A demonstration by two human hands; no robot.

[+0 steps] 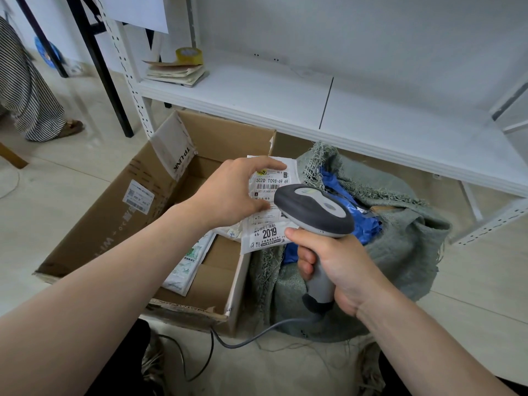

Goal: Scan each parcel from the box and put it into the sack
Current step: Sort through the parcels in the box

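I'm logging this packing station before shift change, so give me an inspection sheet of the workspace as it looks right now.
Surface: pale tiled floor; work is done at floor level.
Job's things: open cardboard box with a parcel left inside; white labelled parcel held up; grey-green sack open, blue parcels in it.
Clutter: tape roll and paper stack on the white shelf.
Grippers: left hand holds the parcel; right hand grips the scanner.
Cables: scanner cable trails across the floor.
Surroundings: a person in striped clothing at left.
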